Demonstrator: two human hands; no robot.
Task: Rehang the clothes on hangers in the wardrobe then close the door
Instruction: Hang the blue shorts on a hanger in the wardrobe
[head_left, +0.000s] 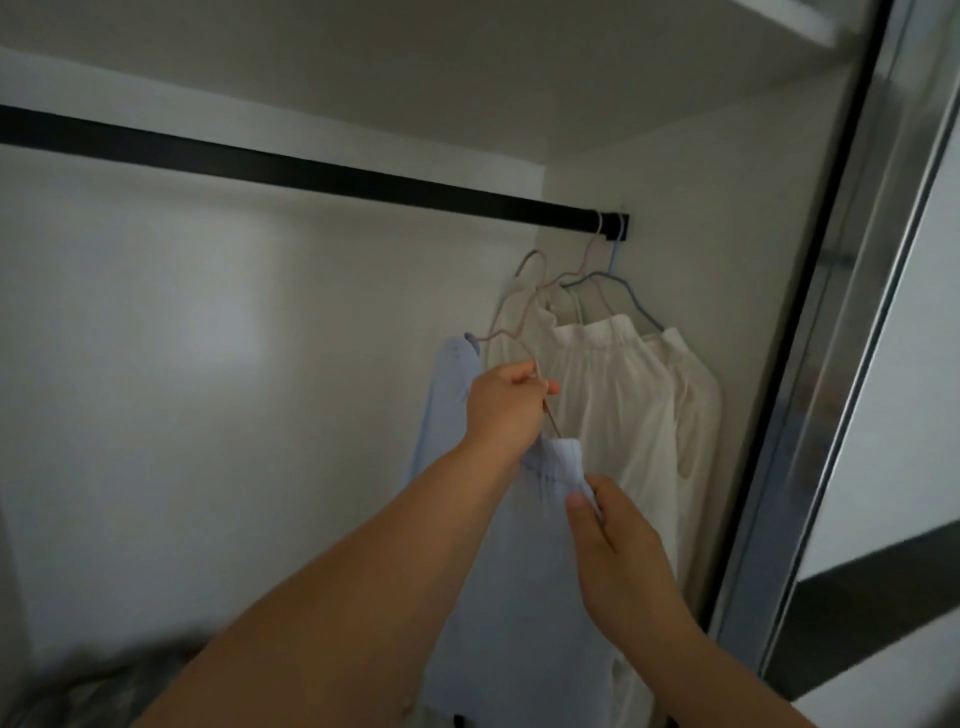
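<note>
A pale blue garment is draped over a beige wire hanger held up below the black wardrobe rail. My left hand grips the hanger's wire near its neck. My right hand pinches the blue garment's waistband edge at the hanger's right end. The hanger's hook is off the rail. At the rail's right end hang cream garments on a beige hanger and a blue hanger.
The wardrobe's white back wall lies to the left. A sliding door with a metal frame stands at the right. Dark crumpled cloth lies at the bottom left, blurred.
</note>
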